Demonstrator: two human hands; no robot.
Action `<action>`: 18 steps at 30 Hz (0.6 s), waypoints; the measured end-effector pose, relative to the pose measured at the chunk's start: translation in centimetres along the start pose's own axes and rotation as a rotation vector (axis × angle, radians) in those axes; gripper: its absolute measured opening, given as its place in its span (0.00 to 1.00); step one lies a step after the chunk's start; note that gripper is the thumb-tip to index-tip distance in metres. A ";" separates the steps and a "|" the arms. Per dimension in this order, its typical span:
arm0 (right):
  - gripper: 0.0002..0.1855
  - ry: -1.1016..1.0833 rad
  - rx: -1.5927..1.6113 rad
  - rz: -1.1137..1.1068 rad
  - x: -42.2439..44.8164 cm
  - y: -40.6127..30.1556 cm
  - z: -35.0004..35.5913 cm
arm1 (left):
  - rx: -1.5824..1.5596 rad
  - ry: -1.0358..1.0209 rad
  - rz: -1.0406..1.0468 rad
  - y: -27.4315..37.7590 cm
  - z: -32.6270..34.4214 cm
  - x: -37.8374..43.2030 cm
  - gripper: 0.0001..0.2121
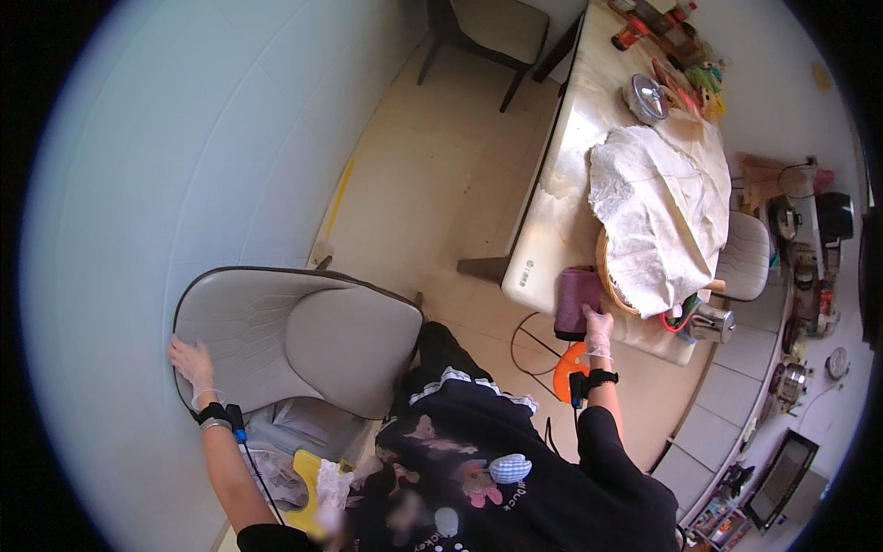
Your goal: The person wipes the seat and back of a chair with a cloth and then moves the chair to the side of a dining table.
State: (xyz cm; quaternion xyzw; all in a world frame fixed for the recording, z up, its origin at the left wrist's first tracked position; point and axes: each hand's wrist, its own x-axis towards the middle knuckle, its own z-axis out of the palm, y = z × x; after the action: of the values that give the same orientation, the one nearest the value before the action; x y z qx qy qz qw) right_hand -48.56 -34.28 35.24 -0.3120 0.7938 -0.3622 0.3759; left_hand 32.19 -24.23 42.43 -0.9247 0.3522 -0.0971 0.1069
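My left hand [192,362], in a thin clear glove, rests on the outer edge of the backrest of a grey padded chair [255,310]. At the near end of the dining table [538,269], my right hand [599,327], gloved the same way, grips the lower part of a folded purple cloth [578,297]. That cloth lies at the table's corner, beside a woven basket [610,276] largely covered by a white cloth [655,200]. A metal pitcher [712,323] stands right of the basket's near end.
Under the table's near end is an orange stool [570,372]. A lidded glass bowl [647,99] and a red-capped jar [629,33] stand farther along the table. Another chair [500,31] is at the back, one more [743,255] at the right. Shelves with kitchenware line the right side.
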 end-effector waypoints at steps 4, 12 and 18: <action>0.10 0.441 -0.805 -0.308 -4.3 -5.4 2.1 | -0.019 -0.093 -0.095 -1.4 -0.5 1.0 0.30; 0.07 -0.352 -0.345 -0.567 -7.4 -4.4 19.3 | -0.197 -0.215 0.022 -2.7 -0.3 -1.5 0.31; 0.10 -0.909 -0.285 -1.071 -15.1 -16.6 39.9 | -0.461 -0.116 -0.095 1.3 -3.1 -12.6 0.26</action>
State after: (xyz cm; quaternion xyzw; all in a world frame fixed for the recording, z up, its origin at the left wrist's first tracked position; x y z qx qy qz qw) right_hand -4.13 -45.34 36.10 -0.8247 0.3362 -0.2241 0.3957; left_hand 21.32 -17.10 43.75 -0.9443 0.3142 0.0342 -0.0916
